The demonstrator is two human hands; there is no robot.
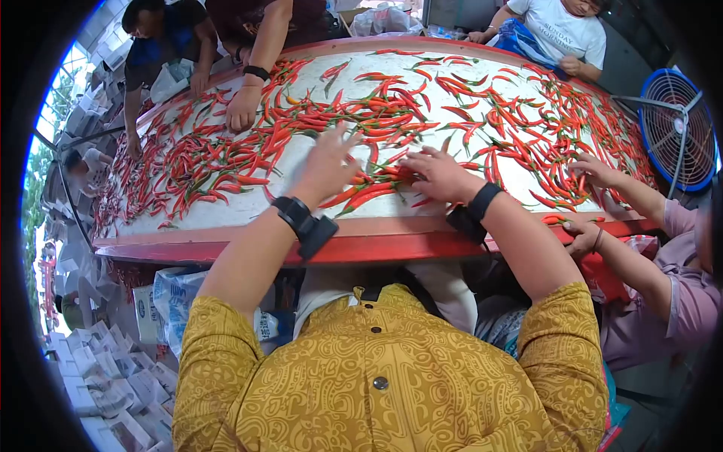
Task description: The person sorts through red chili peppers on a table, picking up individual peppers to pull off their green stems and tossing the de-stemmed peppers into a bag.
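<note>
Red chili peppers (368, 197) with green stems lie in loose heaps over a white table top (252, 207). My left hand (329, 167) hovers over the peppers in front of me, its fingers spread and slightly blurred. To its right, my right hand (443, 176) is low over the same small pile, palm down. Its fingers stretch left and seem to touch some peppers; the fingertips are partly hidden among them. Neither hand visibly grips a pepper. Dark bands with black boxes sit on both my wrists.
A raised red rim (392, 247) borders the table. Across from me, other people's hands (242, 109) reach over peppers. At right, a co-worker's hand (584, 237) is beside a pepper on the rim. A blue fan (680, 129) stands far right; white boxes (113, 377) are stacked at left.
</note>
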